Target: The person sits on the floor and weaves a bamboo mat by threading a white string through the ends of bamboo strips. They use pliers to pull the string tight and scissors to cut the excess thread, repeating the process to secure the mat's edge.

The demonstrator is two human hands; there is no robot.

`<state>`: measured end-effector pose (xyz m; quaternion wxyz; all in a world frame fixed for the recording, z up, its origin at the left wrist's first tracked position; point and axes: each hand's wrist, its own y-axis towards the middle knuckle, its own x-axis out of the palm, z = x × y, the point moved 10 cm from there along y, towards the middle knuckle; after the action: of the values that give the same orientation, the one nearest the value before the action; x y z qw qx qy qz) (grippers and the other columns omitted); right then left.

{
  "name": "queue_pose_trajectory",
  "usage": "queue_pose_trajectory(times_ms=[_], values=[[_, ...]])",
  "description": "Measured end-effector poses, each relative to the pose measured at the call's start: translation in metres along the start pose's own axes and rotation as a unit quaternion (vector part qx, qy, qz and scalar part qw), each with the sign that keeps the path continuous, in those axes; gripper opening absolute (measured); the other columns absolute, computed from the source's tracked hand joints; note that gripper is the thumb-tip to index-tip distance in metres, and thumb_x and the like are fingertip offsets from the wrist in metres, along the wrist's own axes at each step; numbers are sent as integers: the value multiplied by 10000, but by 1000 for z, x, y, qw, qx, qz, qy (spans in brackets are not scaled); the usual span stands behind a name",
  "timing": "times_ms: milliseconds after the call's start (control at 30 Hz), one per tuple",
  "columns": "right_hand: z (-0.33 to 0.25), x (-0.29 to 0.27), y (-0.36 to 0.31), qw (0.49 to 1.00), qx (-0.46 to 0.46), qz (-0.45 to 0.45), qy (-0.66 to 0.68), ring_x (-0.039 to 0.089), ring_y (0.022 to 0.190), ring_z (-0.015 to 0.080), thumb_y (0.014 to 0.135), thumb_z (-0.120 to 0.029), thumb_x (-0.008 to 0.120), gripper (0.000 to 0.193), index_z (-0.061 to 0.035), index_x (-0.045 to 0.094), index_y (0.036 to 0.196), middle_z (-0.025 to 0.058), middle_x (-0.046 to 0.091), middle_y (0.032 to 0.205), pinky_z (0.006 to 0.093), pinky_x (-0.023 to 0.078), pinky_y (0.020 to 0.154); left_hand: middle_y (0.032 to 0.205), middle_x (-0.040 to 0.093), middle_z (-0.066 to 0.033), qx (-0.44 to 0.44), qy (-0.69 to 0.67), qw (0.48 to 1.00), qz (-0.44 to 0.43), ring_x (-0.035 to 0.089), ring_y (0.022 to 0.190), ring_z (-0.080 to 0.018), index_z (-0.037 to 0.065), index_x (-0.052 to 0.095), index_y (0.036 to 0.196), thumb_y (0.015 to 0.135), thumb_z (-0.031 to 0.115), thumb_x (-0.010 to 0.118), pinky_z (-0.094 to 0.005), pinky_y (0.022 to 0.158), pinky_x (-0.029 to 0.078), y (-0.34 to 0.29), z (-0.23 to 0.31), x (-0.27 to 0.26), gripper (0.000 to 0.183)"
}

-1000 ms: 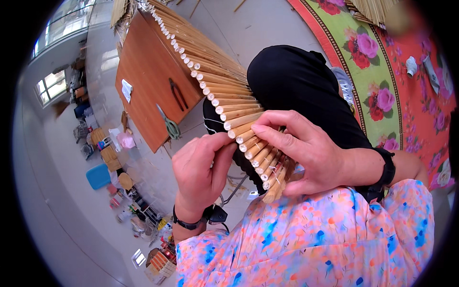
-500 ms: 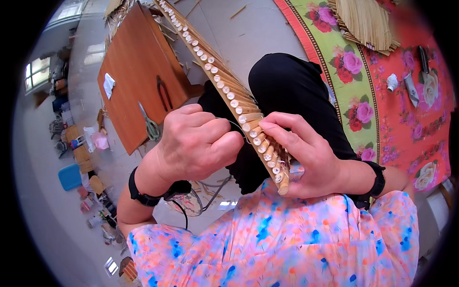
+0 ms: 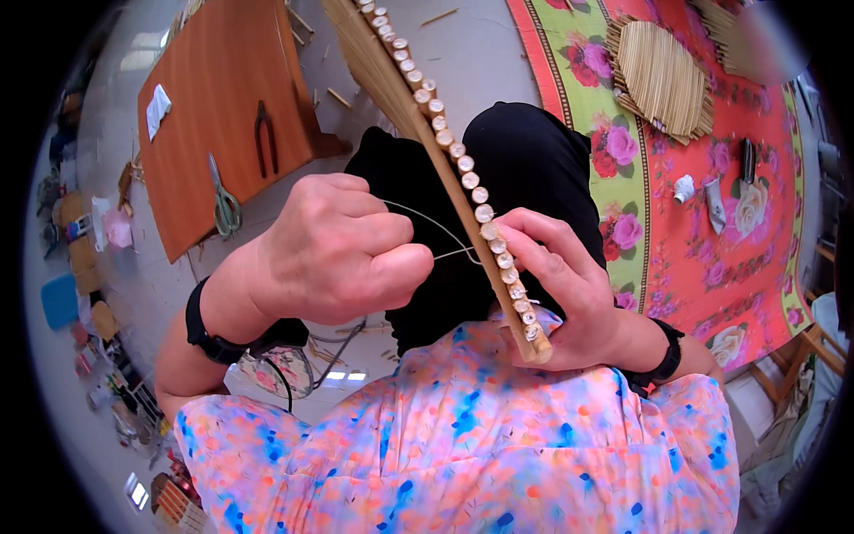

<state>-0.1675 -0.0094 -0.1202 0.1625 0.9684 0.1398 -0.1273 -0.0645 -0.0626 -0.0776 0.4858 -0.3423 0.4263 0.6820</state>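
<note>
My light is bright. White glare spots [image 3: 345,376] shine on the floor [image 3: 445,49], my side of the brown table [image 3: 222,98]. The clutter [image 3: 83,254] left of the table looks fuzzy. A blurry patch [image 3: 769,43] is far to its right. The edges bend and go black.

It's probably a workshop, with pliers [image 3: 261,119] and scissors [image 3: 223,199].

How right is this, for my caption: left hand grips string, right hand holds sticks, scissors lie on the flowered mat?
Wrong place for the scissors: the head view shows them on the wooden table. The rest stands.
</note>
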Motion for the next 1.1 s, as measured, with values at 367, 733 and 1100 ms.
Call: queue_pose_trajectory(times_ms=[367,733,1100], values=[[-5,-3,-1,996,-7,3,-89,566,1103,366,641,-64,673,725,98,460,1315,267,463,1293,361,478,912,525,391,-9,7,19,1000,-3,442,440,-212,112,413,590,590,137,707,-336,415,334,9,-8,7,295],[13,-14,-11,989,84,-31,-117,498,1213,430,639,-74,691,743,92,449,1322,293,472,1319,430,417,997,509,364,-24,-35,-51,998,-6,405,421,-239,111,365,579,643,72,690,-351,408,308,-43,-27,1,333],[20,-16,-15,992,4,-35,-122,475,1199,450,611,-110,702,651,88,527,1206,259,520,1262,475,367,1028,647,573,-94,-211,-180,927,253,567,514,-224,-7,660,1054,739,-54,681,-310,436,411,-48,-10,4,318]])
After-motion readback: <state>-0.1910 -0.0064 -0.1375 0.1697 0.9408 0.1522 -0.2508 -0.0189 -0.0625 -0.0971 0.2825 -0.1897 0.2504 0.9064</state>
